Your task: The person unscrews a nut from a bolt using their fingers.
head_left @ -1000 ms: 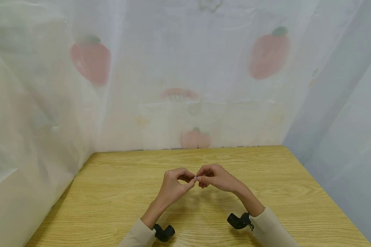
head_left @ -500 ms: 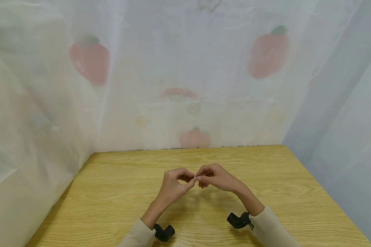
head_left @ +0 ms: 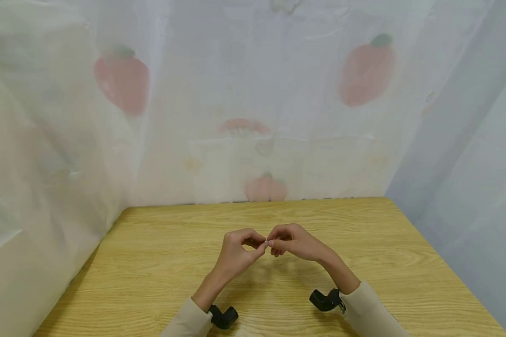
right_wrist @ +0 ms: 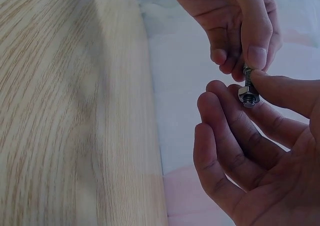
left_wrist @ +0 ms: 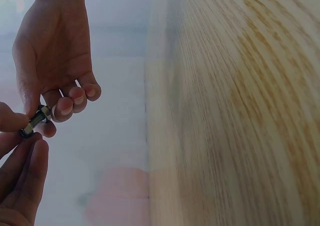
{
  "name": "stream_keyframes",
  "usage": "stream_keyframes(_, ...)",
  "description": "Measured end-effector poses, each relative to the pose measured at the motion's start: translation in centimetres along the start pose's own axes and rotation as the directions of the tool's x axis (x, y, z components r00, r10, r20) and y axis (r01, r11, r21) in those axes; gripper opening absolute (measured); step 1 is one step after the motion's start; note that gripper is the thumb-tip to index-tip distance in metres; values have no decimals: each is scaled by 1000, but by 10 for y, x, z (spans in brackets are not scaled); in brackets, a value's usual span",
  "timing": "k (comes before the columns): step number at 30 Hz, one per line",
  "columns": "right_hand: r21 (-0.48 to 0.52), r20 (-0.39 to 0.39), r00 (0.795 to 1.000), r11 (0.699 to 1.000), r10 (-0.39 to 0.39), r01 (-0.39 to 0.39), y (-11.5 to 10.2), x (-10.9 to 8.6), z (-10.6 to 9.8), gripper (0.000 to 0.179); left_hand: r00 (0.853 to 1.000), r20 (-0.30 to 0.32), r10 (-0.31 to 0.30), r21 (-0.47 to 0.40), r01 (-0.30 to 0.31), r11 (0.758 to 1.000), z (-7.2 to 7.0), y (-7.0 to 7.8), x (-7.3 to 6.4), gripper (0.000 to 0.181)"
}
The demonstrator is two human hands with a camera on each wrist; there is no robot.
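Observation:
Above the table, my two hands meet fingertip to fingertip around a small metal bolt (left_wrist: 37,120). My left hand (head_left: 236,255) pinches one end of it between thumb and fingers; the bolt's head is not plainly visible there. From the other side, my right hand (head_left: 298,243) has its thumb and index finger at the threaded part, beside a hex nut (right_wrist: 244,94). A short threaded tip sticks out past the nut in the right wrist view. The other right fingers curve loosely. At head distance the bolt is only a tiny pale spot.
A wood-grain table (head_left: 160,262) spreads beneath both hands. Pale sheeting with printed strawberries (head_left: 124,82) hangs behind it and at both sides. Black wrist cameras (head_left: 224,318) sit by the beige sleeve cuffs (head_left: 189,318).
Both hands keep the same place and the same grip. Only a very slight shift of the head view shows.

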State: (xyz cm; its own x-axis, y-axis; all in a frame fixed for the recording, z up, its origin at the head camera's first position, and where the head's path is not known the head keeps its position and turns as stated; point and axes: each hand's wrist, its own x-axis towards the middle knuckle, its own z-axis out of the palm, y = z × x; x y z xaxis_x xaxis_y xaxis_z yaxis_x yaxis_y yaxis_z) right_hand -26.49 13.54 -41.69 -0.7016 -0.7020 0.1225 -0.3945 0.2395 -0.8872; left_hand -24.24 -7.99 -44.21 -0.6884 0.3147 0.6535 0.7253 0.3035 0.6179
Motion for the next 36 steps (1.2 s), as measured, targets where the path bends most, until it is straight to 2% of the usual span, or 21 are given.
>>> stream_keyframes(16,-10,19,999,1000,27,-27,2,0,0,21,1000,2,-4,10,4,1000,0,-2,-1,5)
stream_keyframes(36,0,31,999,1000,23,-23,-1,-1,1,20,1000,2,-8,11,8,1000,0,-2,-1,5)
